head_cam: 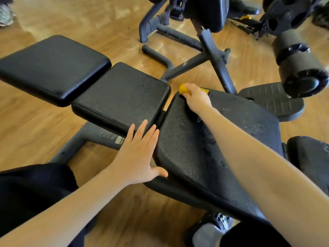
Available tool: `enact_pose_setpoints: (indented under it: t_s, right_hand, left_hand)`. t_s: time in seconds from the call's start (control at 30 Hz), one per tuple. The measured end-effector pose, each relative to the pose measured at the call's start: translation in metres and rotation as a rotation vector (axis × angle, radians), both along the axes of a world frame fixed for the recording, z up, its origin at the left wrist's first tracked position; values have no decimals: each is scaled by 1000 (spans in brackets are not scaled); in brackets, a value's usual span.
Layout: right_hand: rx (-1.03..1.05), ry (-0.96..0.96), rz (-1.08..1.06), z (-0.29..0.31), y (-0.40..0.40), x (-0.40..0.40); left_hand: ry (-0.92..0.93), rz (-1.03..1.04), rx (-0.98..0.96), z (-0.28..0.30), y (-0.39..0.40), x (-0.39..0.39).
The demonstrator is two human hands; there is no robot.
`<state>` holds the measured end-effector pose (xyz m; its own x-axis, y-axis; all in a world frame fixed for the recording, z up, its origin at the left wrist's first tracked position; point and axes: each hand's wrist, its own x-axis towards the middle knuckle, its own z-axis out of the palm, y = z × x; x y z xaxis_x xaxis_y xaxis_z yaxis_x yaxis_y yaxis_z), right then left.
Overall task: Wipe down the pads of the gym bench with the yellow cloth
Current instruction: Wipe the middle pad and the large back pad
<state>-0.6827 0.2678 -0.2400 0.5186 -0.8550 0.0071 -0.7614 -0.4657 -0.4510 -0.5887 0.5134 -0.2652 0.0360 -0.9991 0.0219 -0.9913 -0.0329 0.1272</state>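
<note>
Three black pads are lying in a row on the bench: one [53, 68] sitting at ten o'clock, one [122, 95] at the centre, one [213, 150] stretching toward four o'clock. A fourth pad [309, 157] is showing at the three o'clock edge. One yellow cloth [184, 89] is showing just above centre. Two hands are showing, the left [137, 155] and the right [197, 98]. Two foam rollers [300, 66] are standing at two o'clock, and one footplate [274, 100] is lying beneath them. One shoe [210, 232] is showing at six o'clock.
</note>
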Motion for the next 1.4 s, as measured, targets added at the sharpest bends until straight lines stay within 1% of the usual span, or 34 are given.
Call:
enact_pose_setpoints:
  t_s: [0.13, 0.23, 0.33, 0.43, 0.57, 0.67, 0.77, 1.0, 1.13, 1.27, 1.4]
  right_hand:
    - [72, -22, 128, -1, 63, -22]
    - [107, -45, 223, 1, 120, -46]
    - [130, -10, 296, 6, 164, -68]
    - [152, 11, 344, 13, 187, -84]
    - [123, 24, 412, 16, 193, -93]
    - [128, 2, 441, 12, 184, -95]
    - [121, 22, 431, 8, 156, -91]
    - [16, 30, 145, 1, 45, -67]
    - [-20, 26, 38, 1, -8, -55]
    - [-49, -8, -59, 0, -37, -43]
    - [-54, -21, -123, 1, -39, -36]
  left_hand:
    - [-23, -2, 2, -1, 2, 1]
    - [2, 7, 26, 1, 1, 1]
    - [11, 11, 32, 4, 0, -1]
    - [-6, 16, 43, 5, 0, -2]
    - [-21, 6, 41, 3, 1, -3]
    - [-8, -6, 32, 1, 1, -2]
    - [17, -27, 51, 3, -1, -1]
    - [52, -35, 48, 6, -9, -5]
    - [69, -42, 9, 4, -9, -4]
    - [89, -38, -17, 1, -7, -4]
    - [70, -45, -24, 0, -8, -3]
